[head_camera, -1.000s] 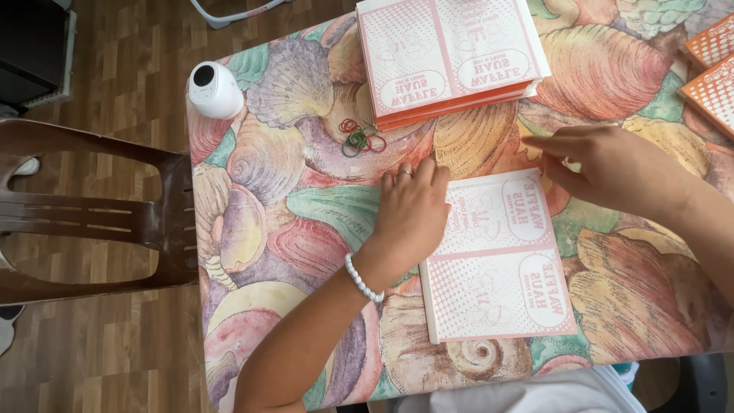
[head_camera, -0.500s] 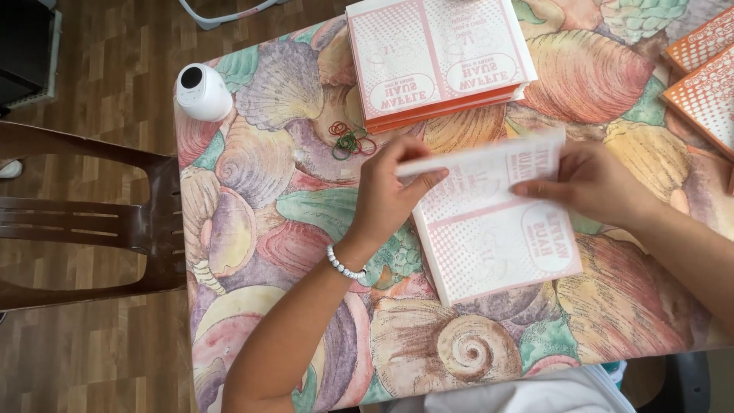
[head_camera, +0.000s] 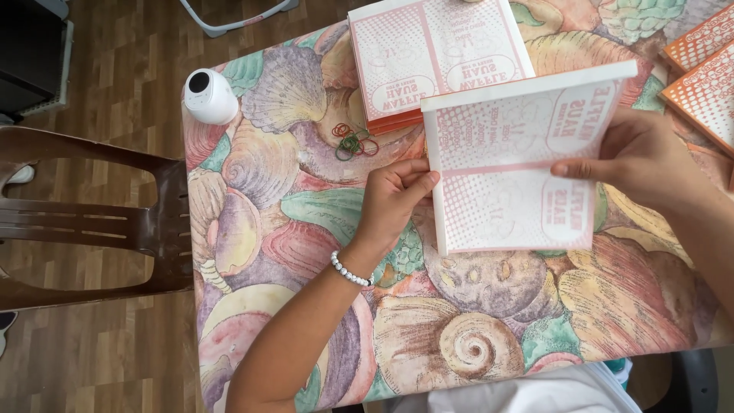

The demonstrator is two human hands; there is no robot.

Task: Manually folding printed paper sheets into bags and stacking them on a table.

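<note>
Both hands hold a bundle of pink-printed paper bags above the desk.

The left hand (head_camera: 394, 200) fingers curl around the bundle (head_camera: 516, 168) at its left edge; the right hand (head_camera: 642, 157) fingers pinch its right side, thumb in front. Rubber bands (head_camera: 353, 141) lie just beyond the left fingers, beside another stack (head_camera: 436, 57).

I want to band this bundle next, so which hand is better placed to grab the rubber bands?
Left. The left hand grips the paper stack at its left edge, just below the rubber bands. The right hand holds the far side, with the stack between.
</note>
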